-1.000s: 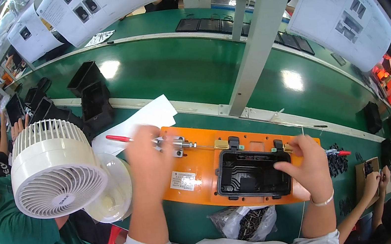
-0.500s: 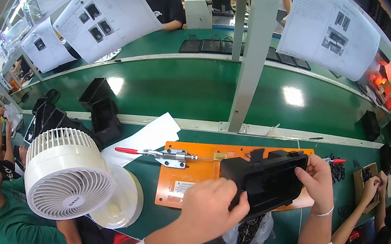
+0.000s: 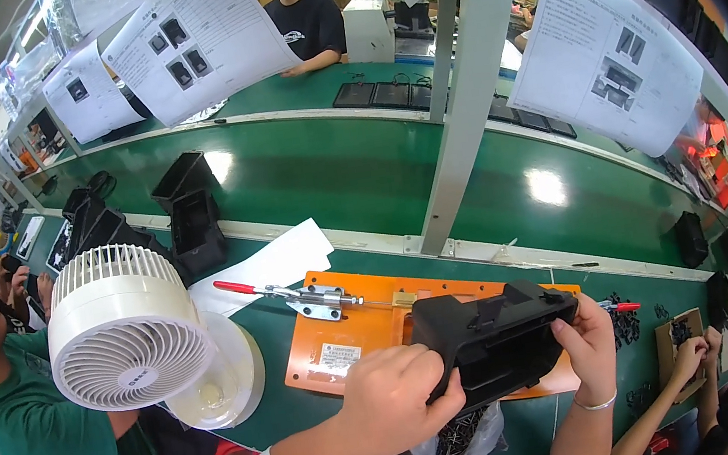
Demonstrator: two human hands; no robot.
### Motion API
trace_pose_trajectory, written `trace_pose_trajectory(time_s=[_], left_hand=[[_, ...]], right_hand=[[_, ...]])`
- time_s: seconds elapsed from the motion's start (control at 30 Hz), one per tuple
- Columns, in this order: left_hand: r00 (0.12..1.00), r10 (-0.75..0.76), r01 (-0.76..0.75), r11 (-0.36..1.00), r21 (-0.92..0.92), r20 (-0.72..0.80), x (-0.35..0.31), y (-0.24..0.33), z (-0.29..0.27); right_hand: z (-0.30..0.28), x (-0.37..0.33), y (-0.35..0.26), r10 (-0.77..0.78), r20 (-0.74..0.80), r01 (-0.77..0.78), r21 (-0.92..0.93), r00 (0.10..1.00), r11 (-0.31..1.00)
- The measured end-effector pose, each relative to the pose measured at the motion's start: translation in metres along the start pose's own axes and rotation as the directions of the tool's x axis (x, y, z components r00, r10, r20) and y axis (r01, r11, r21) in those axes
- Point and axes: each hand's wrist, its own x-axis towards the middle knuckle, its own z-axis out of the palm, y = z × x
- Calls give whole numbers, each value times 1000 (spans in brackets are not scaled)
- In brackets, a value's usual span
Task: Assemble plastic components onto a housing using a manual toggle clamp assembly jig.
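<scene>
Between both hands I hold a black plastic housing (image 3: 491, 340), a box with a hollow side tilted up toward me. My left hand (image 3: 397, 395) grips its left end, fingers curled and thumb on the front rim. At the right end, my right hand (image 3: 588, 340) pinches the rim with the thumb in front. Beneath the housing lies an orange fixture plate (image 3: 308, 356) with a metal toggle clamp (image 3: 319, 301) that has a red handle. The housing covers the plate's middle and right part. A plastic bag (image 3: 479, 435) of small dark parts sits just below my hands.
A white fan (image 3: 130, 339) stands left, beside white paper (image 3: 272, 266). Black housings (image 3: 193, 219) are stacked behind it. A grey frame post (image 3: 469, 110) rises beyond the fixture. Dark small parts (image 3: 624, 321) lie right, near another person's hands (image 3: 700, 352). A person in green (image 3: 66, 428) sits left.
The housing has tipped slightly in my hands, showing more of its upper side and inner cavity. Both hands keep their grip. The person across the bench has shifted.
</scene>
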Motion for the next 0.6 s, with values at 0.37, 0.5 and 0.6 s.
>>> trace_pose_trajectory(time_s=[0.37, 0.5, 0.6], left_hand=[[960, -272, 273, 962, -4, 70, 47, -73, -2], [816, -503, 576, 738, 350, -284, 81, -174, -30], [580, -750, 787, 417, 455, -316, 98, -212, -45]], right_hand=[[-73, 58, -9, -20, -273, -31, -181, 962, 983], [-126, 122, 24, 158, -323, -221, -168, 933, 961], [-160, 152, 80, 404, -389, -476, -104, 828, 873]])
